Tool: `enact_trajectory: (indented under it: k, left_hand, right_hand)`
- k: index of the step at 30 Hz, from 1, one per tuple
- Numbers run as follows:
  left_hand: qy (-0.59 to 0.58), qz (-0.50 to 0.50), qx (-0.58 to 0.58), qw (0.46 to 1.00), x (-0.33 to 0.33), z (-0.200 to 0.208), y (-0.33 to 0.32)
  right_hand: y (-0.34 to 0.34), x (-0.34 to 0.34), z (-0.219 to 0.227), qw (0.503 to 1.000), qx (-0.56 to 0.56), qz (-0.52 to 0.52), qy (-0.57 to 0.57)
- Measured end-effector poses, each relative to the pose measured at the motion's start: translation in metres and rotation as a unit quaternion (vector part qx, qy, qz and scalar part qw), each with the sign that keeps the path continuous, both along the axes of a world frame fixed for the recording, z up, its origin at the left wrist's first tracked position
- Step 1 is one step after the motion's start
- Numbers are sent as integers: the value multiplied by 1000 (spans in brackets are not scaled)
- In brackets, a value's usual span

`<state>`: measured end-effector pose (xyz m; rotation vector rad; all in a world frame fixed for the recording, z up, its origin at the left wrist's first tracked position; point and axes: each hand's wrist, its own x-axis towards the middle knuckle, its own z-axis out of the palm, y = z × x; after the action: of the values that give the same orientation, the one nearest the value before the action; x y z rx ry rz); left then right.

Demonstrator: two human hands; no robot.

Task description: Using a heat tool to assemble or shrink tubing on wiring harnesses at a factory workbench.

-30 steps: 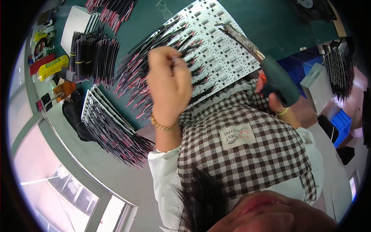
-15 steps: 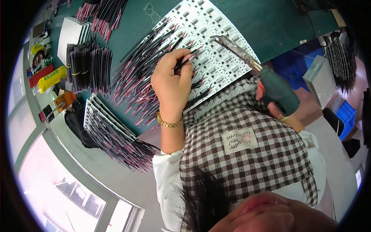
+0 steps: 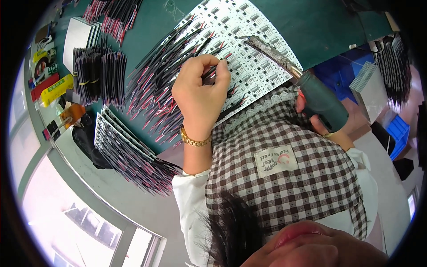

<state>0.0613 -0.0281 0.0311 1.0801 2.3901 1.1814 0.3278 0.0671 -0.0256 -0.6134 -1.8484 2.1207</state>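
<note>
Two hands are at one flat white circuit-board panel (image 3: 262,73), which lies on the green tabletop (image 3: 320,40). The left hand (image 3: 200,93) has its fingers pinched on a thin black wire with red end (image 3: 228,56). The right hand (image 3: 319,125) grasps a dark-handled soldering iron (image 3: 321,101), slanting up-left; its tip is beyond the left fingers, rightward, apart.

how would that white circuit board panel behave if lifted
The white circuit board panel looks thin and flat, so probably light yet fairly stiff. The black and red wires spread past its left edge would likely droop and drag. Its small components may be fragile.
</note>
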Motion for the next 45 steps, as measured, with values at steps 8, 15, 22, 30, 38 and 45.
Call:
enact_trajectory:
  k: [8,15,22,30,38,45]
  left_hand:
    - [90,-36,-27,995,-2,-11,5]
    - [118,-31,-35,992,1,-14,6]
    - [95,-18,-69,993,5,-8,9]
    - [111,-21,-77,991,6,-6,10]
    - [141,-53,-87,985,3,-6,8]
    - [106,-97,-90,986,-12,-8,13]
  right_hand:
    - [0,6,7,997,-68,27,-21]
    - [1,8,4,997,-49,43,-36]
    - [3,6,11,994,-45,40,-86]
    - [-4,10,8,997,-38,23,-65]
    - [2,2,14,999,-25,-39,1]
    - [-1,11,13,999,-20,-15,-42]
